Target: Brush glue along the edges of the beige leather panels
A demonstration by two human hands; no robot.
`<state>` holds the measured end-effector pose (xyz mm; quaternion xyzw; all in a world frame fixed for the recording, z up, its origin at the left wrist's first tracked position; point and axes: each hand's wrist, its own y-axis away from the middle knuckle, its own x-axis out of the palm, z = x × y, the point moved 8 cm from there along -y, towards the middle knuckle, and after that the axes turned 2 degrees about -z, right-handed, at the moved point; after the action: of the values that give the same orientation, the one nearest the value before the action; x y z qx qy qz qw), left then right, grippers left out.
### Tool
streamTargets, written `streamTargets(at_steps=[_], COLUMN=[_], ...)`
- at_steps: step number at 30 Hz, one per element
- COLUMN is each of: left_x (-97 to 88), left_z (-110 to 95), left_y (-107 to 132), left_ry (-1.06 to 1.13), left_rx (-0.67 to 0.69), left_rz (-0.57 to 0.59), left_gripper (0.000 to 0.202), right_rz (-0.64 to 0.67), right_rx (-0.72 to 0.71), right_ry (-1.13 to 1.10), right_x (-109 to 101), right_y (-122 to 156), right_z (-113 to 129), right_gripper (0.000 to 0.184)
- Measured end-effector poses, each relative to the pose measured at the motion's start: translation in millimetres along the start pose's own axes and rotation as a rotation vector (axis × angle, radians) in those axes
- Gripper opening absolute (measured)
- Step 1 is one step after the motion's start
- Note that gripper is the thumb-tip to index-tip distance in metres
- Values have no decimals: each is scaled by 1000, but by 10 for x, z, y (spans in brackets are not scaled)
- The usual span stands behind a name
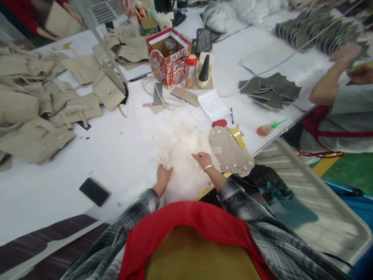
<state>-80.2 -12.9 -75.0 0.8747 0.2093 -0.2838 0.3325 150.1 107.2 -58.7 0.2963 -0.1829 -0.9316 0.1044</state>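
A pale cream pile of thin, soft-looking sheets (pixel 183 149) lies on the white table in front of me, its detail washed out by glare. At its left edge my left hand (pixel 164 177) is closed around some fanned cream sheets (pixel 163 158), thumb pointing right. My right hand (pixel 203 160), with a bracelet at the wrist, is over the pile's right side. Its fingers are pinched together, and what they hold, if anything, cannot be made out. Just right of that hand lies a grey-beige flat panel (pixel 233 153) with small pale tabs along its edge.
Beige bag parts (pixel 43 101) cover the table's left side. A phone (pixel 94 191) lies nearer me. Beyond the pile are a notebook (pixel 212 105), a red box (pixel 169 58) and dark grey pieces (pixel 271 91). A co-worker's arm (pixel 326 81) reaches in at right, above a plastic bin (pixel 358 221).
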Motion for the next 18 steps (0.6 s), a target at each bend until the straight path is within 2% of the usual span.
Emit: streamTargets(at_steps=[2, 4, 6, 8, 10, 11, 15, 18], left_x=[104, 195, 211, 159, 79, 47, 49, 5], left_z=[-134, -198, -180, -128, -72, -55, -91, -58], left_y=[-70, -147, -213, -250, -249, -232, -76, 46], left_ry=[-126, -199, -188, -168, -134, -113, -47, 54], left_rx=[84, 123, 111, 98, 86, 85, 144, 149], left_rz=[1, 50, 86, 89, 70, 58, 45, -8], left_gripper=[53, 45, 35, 29, 27, 27, 27, 25], right_rz=[-55, -117, -177, -144, -3, 78, 229, 421], right_rx=[-54, -95, -126, -144, -194, -241, -532, -649], right_ry=[143, 244, 325, 364, 393, 414, 573, 789], right_x=[-45, -118, -203, -193, -22, 107, 653, 1049], right_y=[13, 64, 151, 252, 360, 416, 541, 461], right_z=[-18, -35, -37, -27, 34, 93, 464, 606], right_gripper=[38, 45, 53, 41, 22, 19, 23, 30])
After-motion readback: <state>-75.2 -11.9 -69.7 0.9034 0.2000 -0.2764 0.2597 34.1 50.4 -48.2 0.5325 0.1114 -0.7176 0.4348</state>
